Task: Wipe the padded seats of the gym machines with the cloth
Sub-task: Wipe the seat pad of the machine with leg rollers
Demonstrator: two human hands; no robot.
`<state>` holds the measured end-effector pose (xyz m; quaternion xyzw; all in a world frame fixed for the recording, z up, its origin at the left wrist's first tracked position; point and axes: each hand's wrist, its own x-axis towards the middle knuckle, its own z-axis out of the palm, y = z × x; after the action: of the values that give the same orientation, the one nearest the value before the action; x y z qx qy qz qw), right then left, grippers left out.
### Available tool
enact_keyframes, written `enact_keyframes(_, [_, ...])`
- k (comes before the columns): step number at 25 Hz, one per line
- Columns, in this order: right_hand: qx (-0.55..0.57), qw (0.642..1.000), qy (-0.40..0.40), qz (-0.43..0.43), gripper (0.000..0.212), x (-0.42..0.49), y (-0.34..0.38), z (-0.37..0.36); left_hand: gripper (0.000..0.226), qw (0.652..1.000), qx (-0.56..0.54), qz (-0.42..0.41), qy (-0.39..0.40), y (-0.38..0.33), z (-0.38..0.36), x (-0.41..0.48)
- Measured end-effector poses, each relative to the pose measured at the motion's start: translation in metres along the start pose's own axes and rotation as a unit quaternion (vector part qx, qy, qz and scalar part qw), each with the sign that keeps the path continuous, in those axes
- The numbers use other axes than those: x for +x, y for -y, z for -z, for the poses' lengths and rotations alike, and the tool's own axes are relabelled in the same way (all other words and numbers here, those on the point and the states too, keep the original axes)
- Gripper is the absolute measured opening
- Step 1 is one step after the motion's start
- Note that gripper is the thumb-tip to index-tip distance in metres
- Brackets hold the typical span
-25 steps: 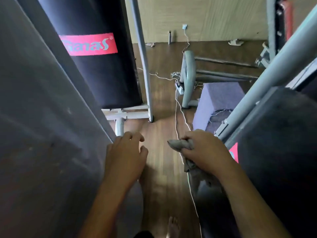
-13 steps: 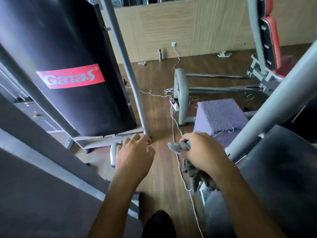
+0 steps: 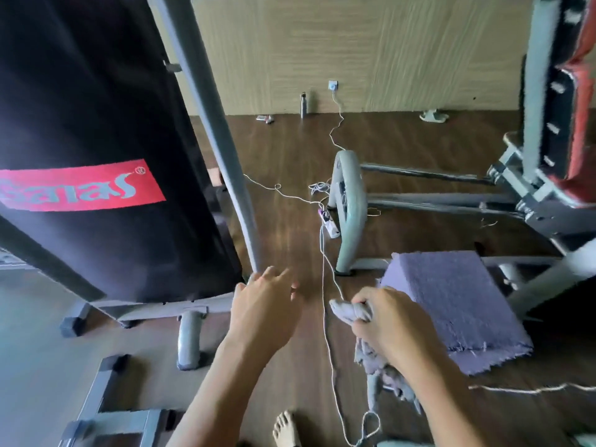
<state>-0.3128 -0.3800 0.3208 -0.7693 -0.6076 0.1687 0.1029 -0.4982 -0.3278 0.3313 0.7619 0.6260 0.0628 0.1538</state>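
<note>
Head view | right hand (image 3: 387,321) is gripping cloth (image 3: 350,309) | left hand (image 3: 263,304) is hovering loose, empty | cloth is touching no seat; red pad (image 3: 585,130) is well apart, wiping judged pending

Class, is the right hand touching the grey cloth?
Touching: the head view shows the right hand gripping the bunched grey cloth.

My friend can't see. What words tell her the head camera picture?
A person's right hand grips a bunched grey cloth; the left hand is open beside it, over a wooden floor. A black machine cover with a red label stands left, a purple block right.
</note>
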Motion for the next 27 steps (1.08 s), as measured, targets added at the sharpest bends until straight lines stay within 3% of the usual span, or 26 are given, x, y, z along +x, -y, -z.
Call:
enact_keyframes(5, [-0.013, 1.0, -0.023, 0.009, 0.025, 0.11, 0.026, 0.035, 0.024, 0.998, 0.009, -0.026, -0.058, 0.008, 0.032, 0.119])
enact_keyframes(12, [-0.011, 0.999, -0.037, 0.031, 0.024, 0.259, 0.025, 0.057, 0.02, 0.999, 0.018, -0.037, -0.022, 0.021, 0.027, 0.263])
enact_keyframes(20, [-0.029, 0.994, -0.002, 0.109, 0.023, 0.512, 0.023, 0.1, 0.016, 1.0, -0.027, 0.013, -0.007, 0.002, 0.043, 0.486])
enact_keyframes(27, [-0.027, 0.987, 0.015, 0.155, 0.022, 0.706, 0.052, 0.12, 0.02, 0.995, -0.028, 0.084, -0.051, 0.013, 0.066, 0.651])
